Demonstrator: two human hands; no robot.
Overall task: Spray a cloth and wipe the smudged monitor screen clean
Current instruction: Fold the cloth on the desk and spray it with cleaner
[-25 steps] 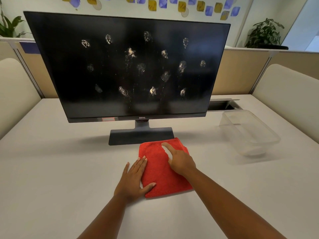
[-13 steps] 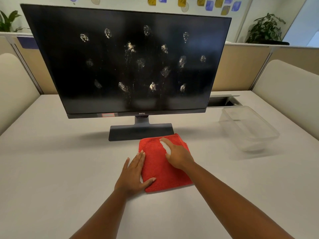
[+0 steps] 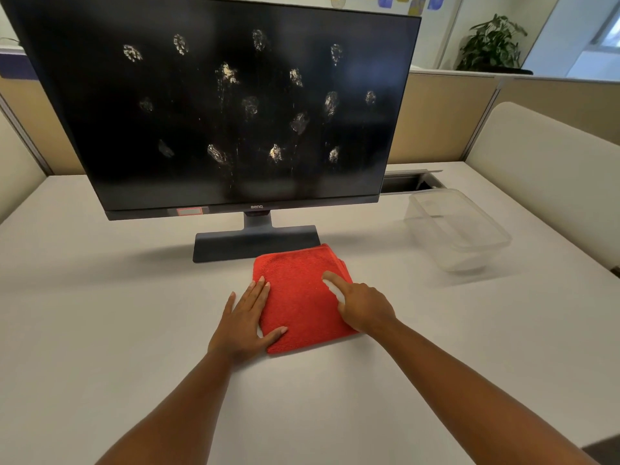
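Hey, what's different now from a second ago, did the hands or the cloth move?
Hardly anything. The left hand stays flat on the red cloth's left edge, and the right hand stays on its right side, holding something small and white. The cloth still lies in front of the smudged monitor; nothing was picked up or released. Only the camera shifted.

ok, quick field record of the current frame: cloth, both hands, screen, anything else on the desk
cloth: red cloth, folded, flat on the desk in front of the monitor stand
left hand: open, flat on the cloth's left edge
right hand: on the cloth's right side, small white object under the fingers, unclear what
screen: dark, many smudges, unwiped
other: clear plastic container, at right, looks empty
spray bottle: none clearly visible
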